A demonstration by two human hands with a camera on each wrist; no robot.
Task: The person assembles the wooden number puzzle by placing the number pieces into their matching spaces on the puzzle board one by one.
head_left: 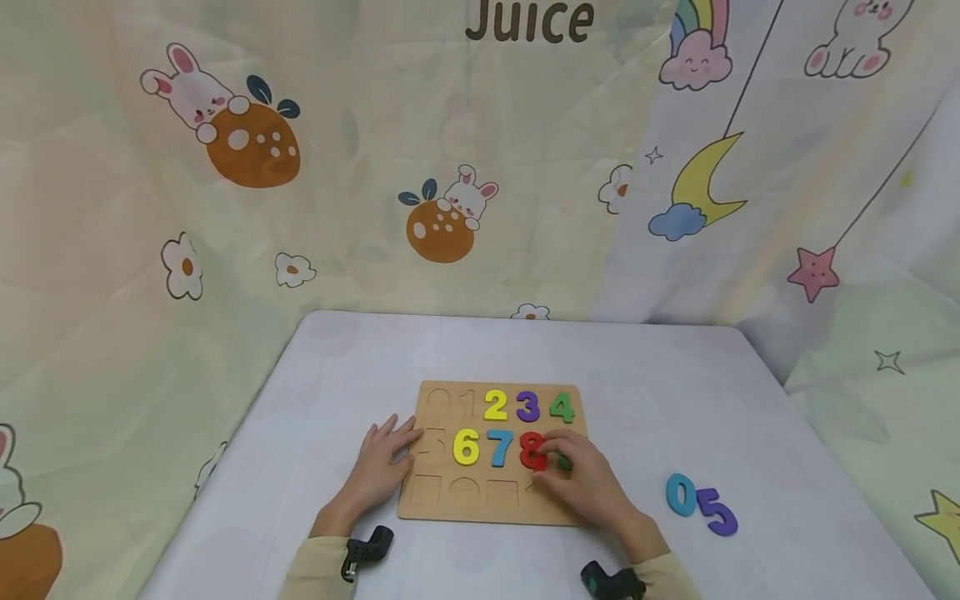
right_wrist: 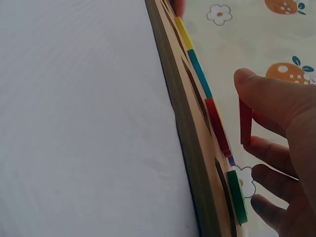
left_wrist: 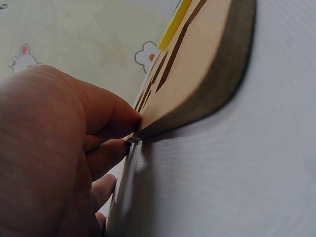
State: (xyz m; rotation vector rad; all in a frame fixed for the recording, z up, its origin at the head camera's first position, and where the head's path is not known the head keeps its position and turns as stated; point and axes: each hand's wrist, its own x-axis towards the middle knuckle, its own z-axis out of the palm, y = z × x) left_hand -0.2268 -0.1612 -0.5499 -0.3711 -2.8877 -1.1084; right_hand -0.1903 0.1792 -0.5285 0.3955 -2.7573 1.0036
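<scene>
1. While the left hand (head_left: 378, 462) touches the left edge of the puzzle board (head_left: 480, 508), the right hand (head_left: 588, 483) holds a red piece (right_wrist: 245, 121) just over the board's right side; the board lies flat on the table (head_left: 360, 358).
2. The right thumb and forefinger pinch that piece, the other fingers loosely bent and apart. The left fingers look fairly straight and slightly spread, their tips against the wood.
3. Number fitting seems to be the step in hand, well advanced: the blue 0 (head_left: 672, 497) and purple 5 (head_left: 716, 507) lie loose to the right, near each other.
4. The held piece is likely the 1, so the next move probably calls for carrying it left to the bare 1 slot (head_left: 467, 405), turning it to match, and pressing it down.
5. Its shape is hard to confirm: the right-wrist view shows it edge-on, and from above it blends with the red 8 (head_left: 532, 451).
6. Right-hand fingers mostly cover the green piece (right_wrist: 237, 197) beside the 8, and part of the bottom row.
</scene>
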